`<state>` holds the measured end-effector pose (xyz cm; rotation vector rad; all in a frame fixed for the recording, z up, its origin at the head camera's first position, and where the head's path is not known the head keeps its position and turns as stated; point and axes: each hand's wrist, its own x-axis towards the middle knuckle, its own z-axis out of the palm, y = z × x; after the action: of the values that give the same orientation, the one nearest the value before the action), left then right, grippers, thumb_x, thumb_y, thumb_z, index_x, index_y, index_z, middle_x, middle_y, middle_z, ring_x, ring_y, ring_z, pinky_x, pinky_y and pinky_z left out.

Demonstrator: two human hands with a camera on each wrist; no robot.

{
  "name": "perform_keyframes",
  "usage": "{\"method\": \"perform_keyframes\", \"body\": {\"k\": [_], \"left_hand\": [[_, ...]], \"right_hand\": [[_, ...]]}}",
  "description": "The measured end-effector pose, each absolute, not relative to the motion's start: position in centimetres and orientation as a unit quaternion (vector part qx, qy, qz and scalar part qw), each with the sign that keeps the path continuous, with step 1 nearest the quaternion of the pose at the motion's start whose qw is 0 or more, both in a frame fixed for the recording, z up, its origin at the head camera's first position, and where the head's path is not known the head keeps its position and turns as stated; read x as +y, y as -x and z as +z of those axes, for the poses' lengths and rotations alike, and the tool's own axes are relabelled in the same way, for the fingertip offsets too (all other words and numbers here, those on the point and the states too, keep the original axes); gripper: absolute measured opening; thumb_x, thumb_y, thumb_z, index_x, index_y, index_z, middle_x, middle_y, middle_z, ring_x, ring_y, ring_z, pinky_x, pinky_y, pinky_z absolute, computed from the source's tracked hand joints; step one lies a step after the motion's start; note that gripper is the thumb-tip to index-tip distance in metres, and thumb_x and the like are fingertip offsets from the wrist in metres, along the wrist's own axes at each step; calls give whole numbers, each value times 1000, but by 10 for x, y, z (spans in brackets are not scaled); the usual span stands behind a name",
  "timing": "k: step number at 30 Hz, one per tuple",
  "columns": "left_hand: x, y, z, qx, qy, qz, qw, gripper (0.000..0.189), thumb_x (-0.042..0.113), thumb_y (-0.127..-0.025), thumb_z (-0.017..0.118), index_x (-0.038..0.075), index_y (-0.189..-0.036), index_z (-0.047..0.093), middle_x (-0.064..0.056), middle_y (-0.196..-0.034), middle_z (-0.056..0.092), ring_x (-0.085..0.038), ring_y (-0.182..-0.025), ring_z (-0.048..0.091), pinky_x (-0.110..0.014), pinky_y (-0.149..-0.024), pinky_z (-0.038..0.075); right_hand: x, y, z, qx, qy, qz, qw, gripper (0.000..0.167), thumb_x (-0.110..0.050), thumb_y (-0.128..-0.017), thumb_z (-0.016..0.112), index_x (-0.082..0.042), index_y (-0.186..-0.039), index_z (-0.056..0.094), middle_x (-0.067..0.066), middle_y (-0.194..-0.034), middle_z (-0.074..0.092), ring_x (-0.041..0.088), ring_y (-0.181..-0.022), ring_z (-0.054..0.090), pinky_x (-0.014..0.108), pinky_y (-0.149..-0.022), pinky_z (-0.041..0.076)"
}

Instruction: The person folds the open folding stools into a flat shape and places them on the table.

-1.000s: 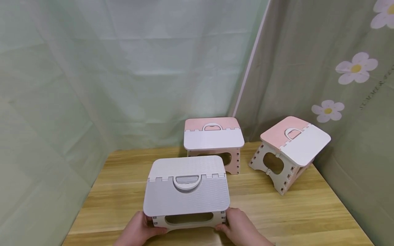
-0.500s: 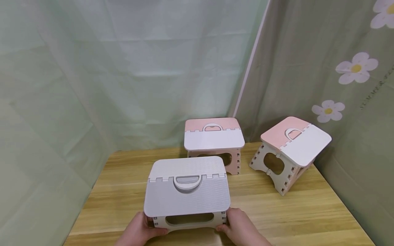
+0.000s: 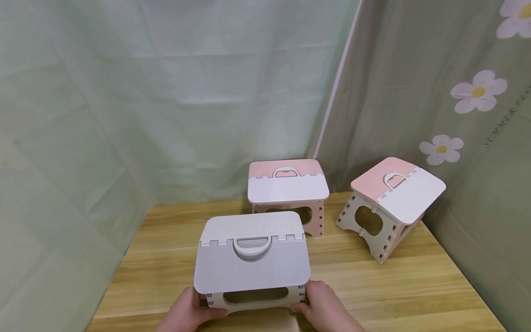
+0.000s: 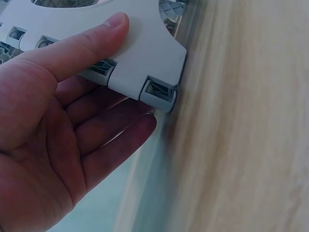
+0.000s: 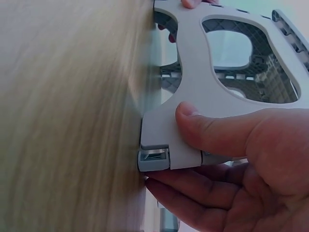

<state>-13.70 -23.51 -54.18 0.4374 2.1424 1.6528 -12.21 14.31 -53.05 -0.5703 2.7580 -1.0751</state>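
Note:
A grey and white folding stool stands unfolded at the front of the table, its arched handle lying flat in the top. My left hand grips the leg at its left side. In the left wrist view, the left thumb presses the white leg panel while the fingers reach along the hinged edge. On the opposite side my right hand holds the other leg low down. Its thumb lies on the panel's face in the right wrist view, with the fingers under the hinge corner close to the wood.
Behind the grey stool stands a pink and white folding stool, partly hidden by it. Another pink and white stool sits angled at the right. The wooden table is bordered by pale green curtains, flower-printed at right.

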Motion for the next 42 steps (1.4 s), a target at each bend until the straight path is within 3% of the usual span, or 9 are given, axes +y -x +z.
{"method": "perform_keyframes", "body": {"k": [13,42], "left_hand": [[-235,141,-546,770,-132,592,198,59,17,-84,94,3,-132,63,-12,-131,73,-20,-119,68,-26,-93,56],[-236,139,-550,759,-152,600,200,57,16,-89,90,-2,-133,59,-17,-130,72,-19,-116,70,-29,-93,57]], "right_hand": [[143,122,-531,912,191,-357,67,35,-28,-87,90,-15,-112,70,-7,-98,75,4,-91,67,33,-78,59],[143,123,-533,912,193,-356,65,32,-28,-88,89,-14,-109,69,-11,-94,73,1,-86,64,32,-75,58]]}}
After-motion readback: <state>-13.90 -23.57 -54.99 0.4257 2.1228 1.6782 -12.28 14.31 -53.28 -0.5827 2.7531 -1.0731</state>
